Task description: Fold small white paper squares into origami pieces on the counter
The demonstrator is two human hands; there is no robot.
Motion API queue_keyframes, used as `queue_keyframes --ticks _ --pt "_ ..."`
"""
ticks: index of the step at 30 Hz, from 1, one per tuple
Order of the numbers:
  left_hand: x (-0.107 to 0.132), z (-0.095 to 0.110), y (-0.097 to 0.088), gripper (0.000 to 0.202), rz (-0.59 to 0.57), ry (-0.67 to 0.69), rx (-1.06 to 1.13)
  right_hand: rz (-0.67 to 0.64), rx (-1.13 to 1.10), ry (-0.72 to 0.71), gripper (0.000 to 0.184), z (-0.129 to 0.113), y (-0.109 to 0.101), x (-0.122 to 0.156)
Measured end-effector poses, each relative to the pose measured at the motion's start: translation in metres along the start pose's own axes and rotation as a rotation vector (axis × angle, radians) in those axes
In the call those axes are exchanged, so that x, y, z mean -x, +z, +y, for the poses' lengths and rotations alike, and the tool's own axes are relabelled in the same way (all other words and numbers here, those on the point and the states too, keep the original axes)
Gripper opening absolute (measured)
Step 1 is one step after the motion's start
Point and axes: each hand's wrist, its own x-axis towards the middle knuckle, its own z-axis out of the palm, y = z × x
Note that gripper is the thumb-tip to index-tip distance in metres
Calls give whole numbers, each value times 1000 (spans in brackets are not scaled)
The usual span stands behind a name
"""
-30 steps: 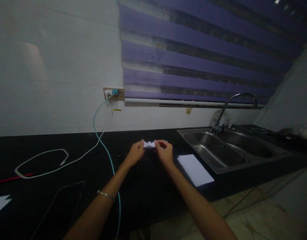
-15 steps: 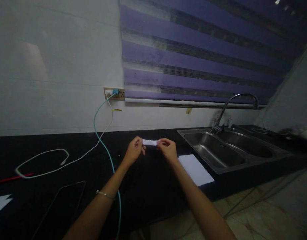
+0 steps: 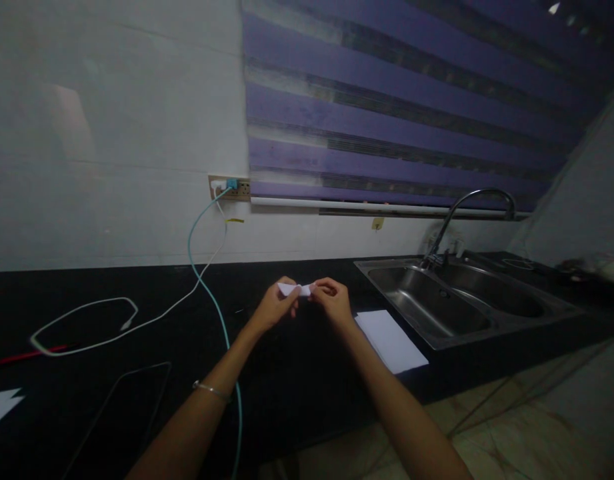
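Observation:
A small folded piece of white paper point(image 3: 288, 289) is held between my two hands above the black counter. My left hand point(image 3: 275, 305) grips its left part, the thumb pressed over its front near the middle. My right hand point(image 3: 333, 297) pinches the right end between thumb and fingers. The part of the paper under my fingers is hidden. Near my right forearm lies a stack of white paper sheets point(image 3: 394, 341) on the counter.
To the right is a double steel sink point(image 3: 439, 340) with a tall faucet point(image 3: 439, 233). A teal cable point(image 3: 214, 300) and a white cable point(image 3: 167, 313) run from a wall socket point(image 3: 243, 189). A dark phone-like slab point(image 3: 121, 420), a red pen-like stick point(image 3: 27, 357) and more paper point(image 3: 1, 405) lie left.
My left hand has shifted its grip inward, its thumb now over the middle of the paper. The paper's left end shows as a pointed flap. My right hand has barely moved.

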Motion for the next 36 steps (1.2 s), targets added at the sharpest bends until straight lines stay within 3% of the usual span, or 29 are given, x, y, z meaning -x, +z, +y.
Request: queue_keyframes --ticks 6,15,20,24,28,31,36 --pt "1 11 -2 33 115 40 -9 9 -65 12 25 2 -1 0" --pt "1 8 -1 35 174 58 9 30 -248 105 26 1 6 2" --pt "1 7 2 38 244 79 5 -73 -210 199 33 3 13 5" --pt "2 1 5 36 181 116 29 -182 -104 171 34 6 15 7" --pt "3 -3 4 36 103 61 52 -187 -42 100 32 4 11 6" --pt "3 -5 0 32 -6 7 -6 -180 0 72 32 1 6 6" --pt "5 -4 -4 47 -185 51 -91 -250 -46 113 28 -1 0 6"
